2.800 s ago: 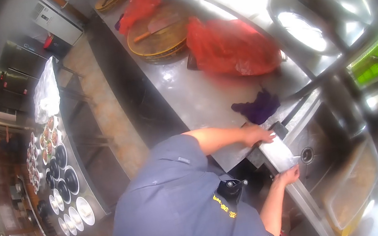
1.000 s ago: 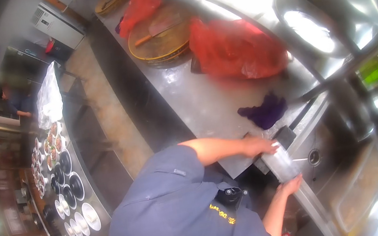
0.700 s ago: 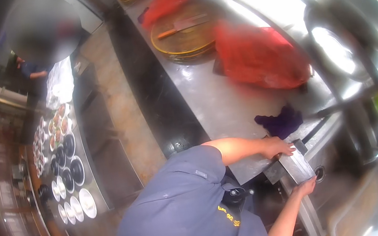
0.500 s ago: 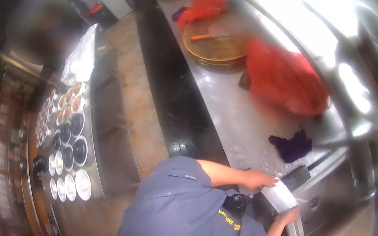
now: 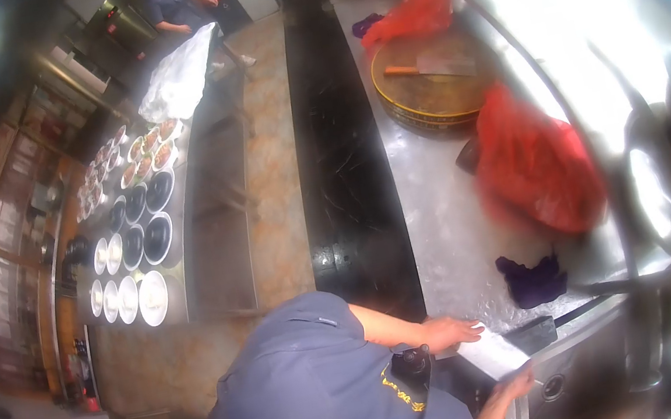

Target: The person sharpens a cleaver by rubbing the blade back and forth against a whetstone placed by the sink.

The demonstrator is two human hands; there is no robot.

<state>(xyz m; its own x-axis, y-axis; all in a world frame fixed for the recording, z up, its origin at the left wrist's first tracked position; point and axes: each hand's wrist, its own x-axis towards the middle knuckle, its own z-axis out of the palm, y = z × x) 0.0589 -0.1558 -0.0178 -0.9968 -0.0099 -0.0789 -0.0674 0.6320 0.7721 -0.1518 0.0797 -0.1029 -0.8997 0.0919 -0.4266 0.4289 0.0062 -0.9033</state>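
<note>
A pale, shiny rectangular block (image 5: 490,352) lies between my two hands, above the edge of a metal sink. My left hand (image 5: 448,333) rests on its upper left end, fingers wrapped over it. At its lower right end my right hand (image 5: 517,381) grips the other side, partly hidden by the block. A dark grey block (image 5: 539,335) sits on the sink edge just right of it. Above that, a crumpled purple cloth (image 5: 533,278) lies on the steel counter (image 5: 449,252).
Red plastic bags (image 5: 537,167) lie beside a round chopping board (image 5: 424,101) with a cleaver (image 5: 445,67) on it. To the left, a steel table holds several white bowls (image 5: 153,298), black bowls (image 5: 158,237) and filled dishes. Another person (image 5: 177,5) stands at the back.
The view has swung, so counter and table appear shifted. Both hands still hold the pale block. The other person, earlier blurred or partly hidden, now shows more fully at the back.
</note>
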